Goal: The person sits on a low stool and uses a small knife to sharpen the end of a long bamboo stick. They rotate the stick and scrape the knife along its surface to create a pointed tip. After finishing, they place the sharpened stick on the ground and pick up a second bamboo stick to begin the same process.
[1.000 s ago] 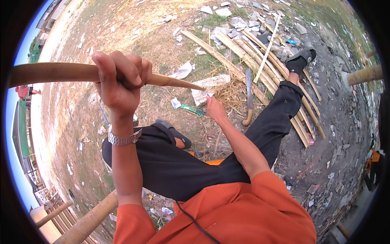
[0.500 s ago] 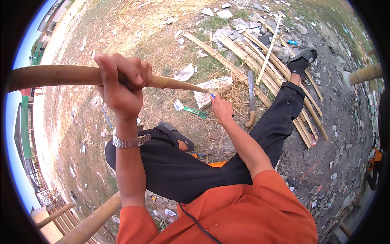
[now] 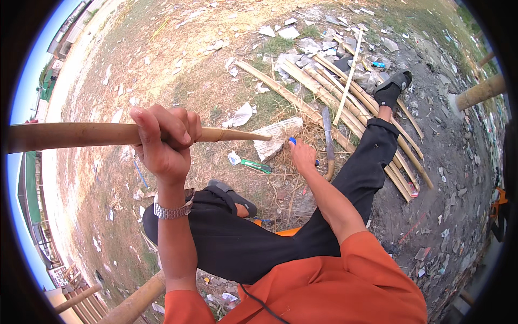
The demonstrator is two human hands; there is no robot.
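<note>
Over the pale wooden block, the tapered end of the bamboo pole is braced by one hand alone, so a loosened hold could let it roll or swing aside; whether tip and block touch cannot be told. If the blue tool slipped, it could nick the fingers or the right leg, which stretches out close by. A wide sweep might also knock the long knife lying just beside that hand.

The left hand is raised, its fingers wrapped firmly round the pole, thumb uppermost, forearm nearly upright. The right hand reaches low and forward, palm down, closed about the blue tool, whose working edge is not visible; its forearm slants inward above the thigh.
</note>
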